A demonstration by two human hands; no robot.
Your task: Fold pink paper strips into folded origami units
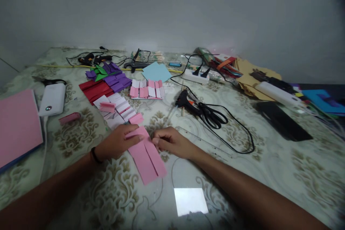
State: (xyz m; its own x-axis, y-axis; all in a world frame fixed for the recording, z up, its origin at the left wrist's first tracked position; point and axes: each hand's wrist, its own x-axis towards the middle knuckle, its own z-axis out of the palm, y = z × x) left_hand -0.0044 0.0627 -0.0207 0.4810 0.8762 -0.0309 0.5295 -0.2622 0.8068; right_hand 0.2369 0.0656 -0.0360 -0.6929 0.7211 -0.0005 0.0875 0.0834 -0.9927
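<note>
A pink folded paper (147, 158) lies slanted on the patterned table, with a lengthwise slit where its folded flap meets the rest. My left hand (117, 142) grips its upper left part, thumb on top and fingers at the far edge. At the paper's upper right edge, my right hand (172, 142) is closed in a pinch on the edge. Just beyond my left hand are folded white and pink paper pieces (118, 106), with a small pink folded piece (136, 118) near my fingertips.
A black glue gun (185, 102) with a coiled cable and a clear ruler (202, 140) lie to the right. A power strip (196, 76), red and purple folded papers (117, 81) stand farther back. Left are a white power bank (52, 99) and pink sheets (18, 125); a phone (283, 120) lies right.
</note>
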